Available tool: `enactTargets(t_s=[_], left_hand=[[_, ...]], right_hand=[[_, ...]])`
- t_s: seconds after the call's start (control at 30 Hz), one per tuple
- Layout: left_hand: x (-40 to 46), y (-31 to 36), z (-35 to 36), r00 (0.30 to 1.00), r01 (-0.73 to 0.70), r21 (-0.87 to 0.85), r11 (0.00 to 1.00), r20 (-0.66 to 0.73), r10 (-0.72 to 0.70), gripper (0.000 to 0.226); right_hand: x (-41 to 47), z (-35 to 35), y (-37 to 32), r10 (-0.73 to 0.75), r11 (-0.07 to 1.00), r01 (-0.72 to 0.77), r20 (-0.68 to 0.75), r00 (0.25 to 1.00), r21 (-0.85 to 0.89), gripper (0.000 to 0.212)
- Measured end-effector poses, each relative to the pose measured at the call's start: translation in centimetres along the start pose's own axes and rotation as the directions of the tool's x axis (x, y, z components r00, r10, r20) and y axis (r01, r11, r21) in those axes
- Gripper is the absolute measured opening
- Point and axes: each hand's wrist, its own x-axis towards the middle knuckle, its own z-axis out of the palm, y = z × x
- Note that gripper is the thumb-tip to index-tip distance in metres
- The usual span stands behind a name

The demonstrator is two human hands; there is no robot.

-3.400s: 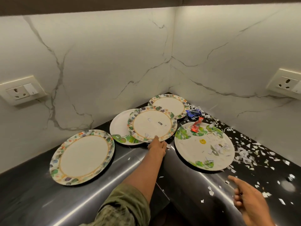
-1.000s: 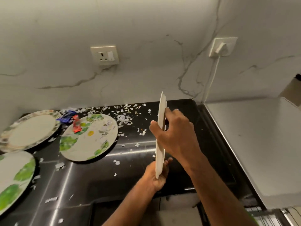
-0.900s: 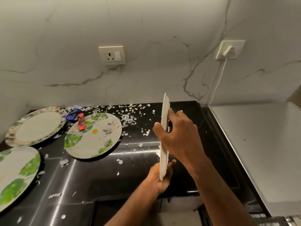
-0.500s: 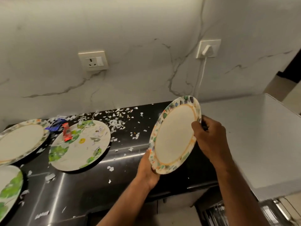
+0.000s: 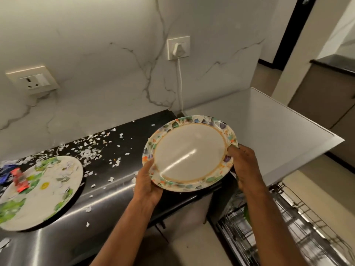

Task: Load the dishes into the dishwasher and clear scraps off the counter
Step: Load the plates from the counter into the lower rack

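The step in hand looks like carrying one dish from the counter to the dishwasher. A floral-rimmed plate (image 5: pixel 189 153) sits at the centre of the frame, held off the black counter (image 5: pixel 123 181) by both hands and tilted so its face shows to the camera. The left hand (image 5: pixel 148 184) grips its lower left rim, thumb curled over the patterned border; the right hand (image 5: pixel 243 166) pinches the right rim, fingers wrapped behind.

At lower right the wire dishwasher rack (image 5: pixel 288 225) stands pulled out, below and to the right of the plate. The next move probably calls for swinging the plate right and down, turning it on edge and slotting it between the tines.

At left, a green-leafed plate (image 5: pixel 40 191) lies on the counter with paper bits and a red wrapper (image 5: pixel 19 179) on it; white paper scraps (image 5: pixel 90 150) litter the counter behind it, so clearing is not yet done.

No brand, label or writing can be read anywhere; the wrapper is too blurred.
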Motion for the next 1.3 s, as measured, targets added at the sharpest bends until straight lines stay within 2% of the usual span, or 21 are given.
enactTargets(t_s=[0.07, 0.2, 0.33, 0.43, 0.53, 0.63, 0.7, 0.77, 0.9, 1.0, 1.07, 1.17, 1.3], left_hand=[[-0.8, -0.9, 1.3, 0.997, 0.009, 0.007, 1.0, 0.078, -0.009, 0.06], [-2.5, -3.3, 4.7, 0.979, 0.024, 0.007, 1.0, 0.202, -0.025, 0.057], [-3.1, -5.7, 7.6, 0.98, 0.038, 0.052, 0.998, 0.194, -0.047, 0.054], [-3.0, -7.2, 9.4, 0.973, 0.069, 0.107, 0.992, 0.211, -0.091, 0.047], [-2.5, -8.2, 11.7, 0.957, 0.122, 0.169, 0.978, 0.242, -0.162, 0.045], [-1.3, -9.3, 14.4, 0.927, 0.178, 0.244, 0.953, 0.284, -0.246, 0.046], [-0.3, -10.1, 16.0, 0.911, 0.209, 0.258, 0.943, 0.3, -0.284, 0.048], [0.3, -11.2, 17.9, 0.889, 0.25, 0.258, 0.933, 0.32, -0.327, 0.05], [0.3, -13.6, 20.9, 0.834, 0.255, 0.312, 0.915, 0.407, -0.372, 0.049], [0.2, -15.6, 22.2, 0.76, 0.287, 0.391, 0.875, 0.463, -0.456, 0.05], [-0.3, -17.2, 23.1, 0.718, 0.325, 0.46, 0.826, 0.449, -0.532, 0.049], [-1.4, -20.0, 24.0, 0.639, 0.396, 0.539, 0.744, 0.42, -0.645, 0.047], [-3.1, -23.8, 25.5, 0.575, 0.436, 0.615, 0.657, 0.372, -0.729, 0.045]], right_hand=[[0.1, -1.6, 0.0, 0.001, 0.999, -0.001, -0.02, 1.0, 0.035, 0.007], [-0.1, -4.9, 0.0, -0.027, 0.997, 0.03, -0.037, 0.999, 0.069, 0.009], [-0.2, -8.5, 0.7, -0.027, 0.995, 0.035, -0.088, 0.996, 0.094, 0.009], [0.0, -11.0, 2.0, -0.005, 0.993, 0.024, -0.167, 0.986, 0.114, 0.029], [-0.5, -13.0, 2.7, 0.016, 0.985, 0.027, -0.248, 0.969, 0.168, 0.027], [-0.6, -15.1, 3.1, 0.048, 0.982, 0.024, -0.368, 0.929, 0.189, 0.035], [-1.0, -16.4, 2.8, 0.046, 0.984, 0.032, -0.424, 0.905, 0.175, 0.029], [-1.6, -17.8, 2.4, 0.041, 0.981, 0.057, -0.49, 0.871, 0.183, 0.018], [-3.2, -20.3, 2.6, 0.053, 0.972, 0.103, -0.624, 0.779, 0.211, 0.027], [-5.3, -21.8, 4.0, 0.095, 0.968, 0.106, -0.723, 0.685, 0.228, 0.017], [-7.2, -22.9, 4.8, 0.123, 0.964, 0.111, -0.775, 0.62, 0.242, 0.021], [-9.8, -25.1, 6.1, 0.158, 0.961, 0.113, -0.837, 0.524, 0.252, 0.016], [-12.1, -28.5, 7.4, 0.207, 0.956, 0.106, -0.885, 0.418, 0.273, 0.02]])
